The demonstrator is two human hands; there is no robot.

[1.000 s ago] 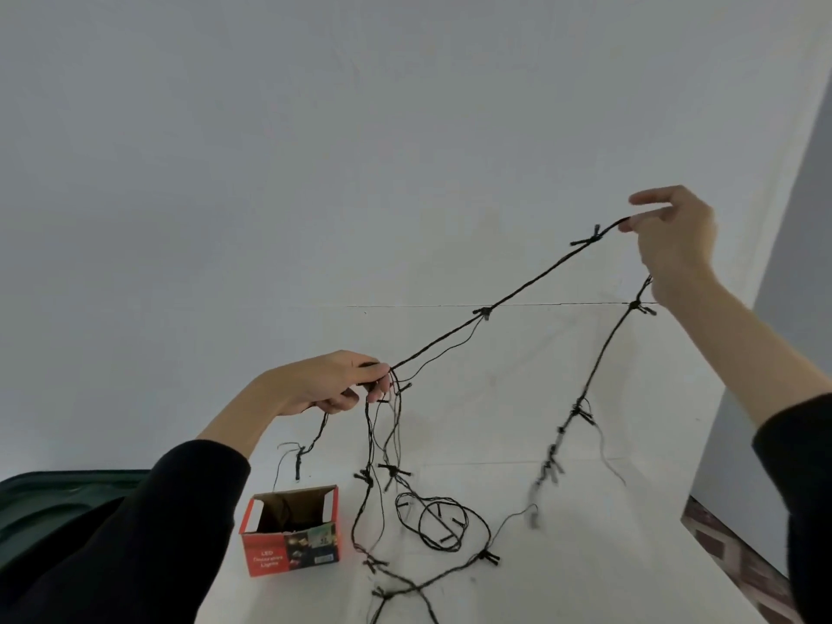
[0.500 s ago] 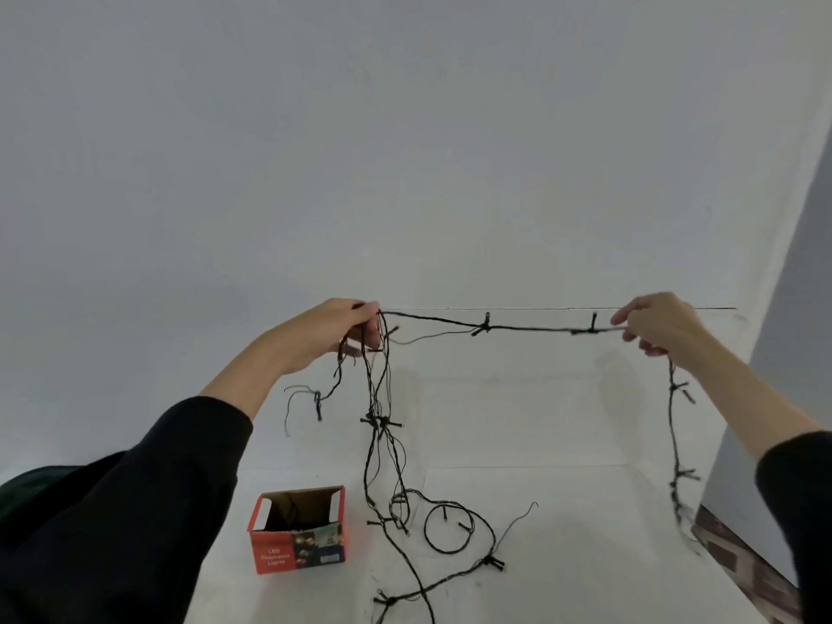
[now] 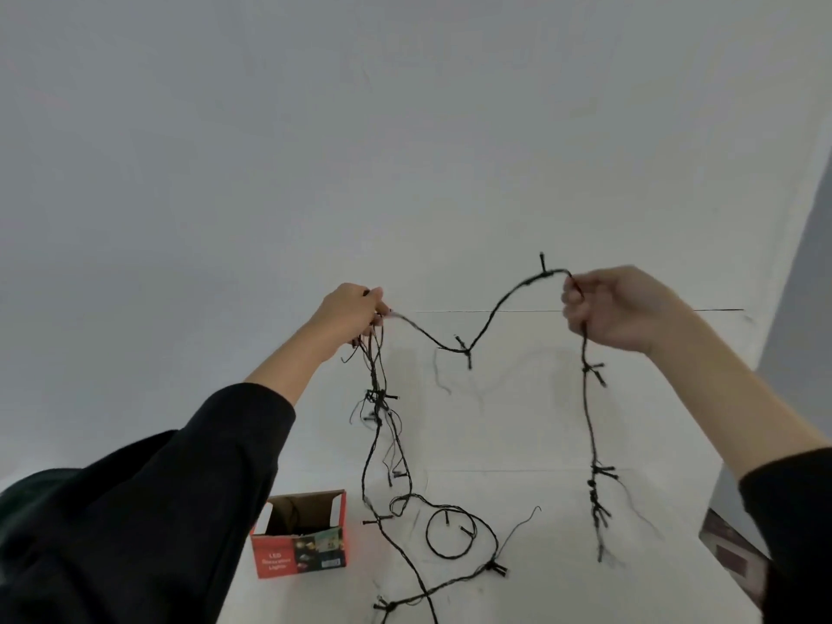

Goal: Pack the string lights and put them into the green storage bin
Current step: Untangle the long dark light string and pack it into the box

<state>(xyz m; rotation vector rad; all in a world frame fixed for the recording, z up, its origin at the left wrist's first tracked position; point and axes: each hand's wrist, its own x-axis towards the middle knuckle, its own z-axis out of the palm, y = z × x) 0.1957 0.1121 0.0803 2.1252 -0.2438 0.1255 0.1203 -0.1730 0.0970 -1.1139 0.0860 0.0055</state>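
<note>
White table fills the lower frame. String lights hang at centre between both hands, trailing onto it; they seem light, limp, tangle-prone, best taken by the wire. Left hand grips gathered loops; right hand is curled round one strand.

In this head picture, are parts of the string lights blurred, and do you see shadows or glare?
Head view: the string lights smear with motion blur beside the left hand and in the strand below the right hand. Head view: light is soft and even, faint shadows on the white backdrop, no glare.
</note>
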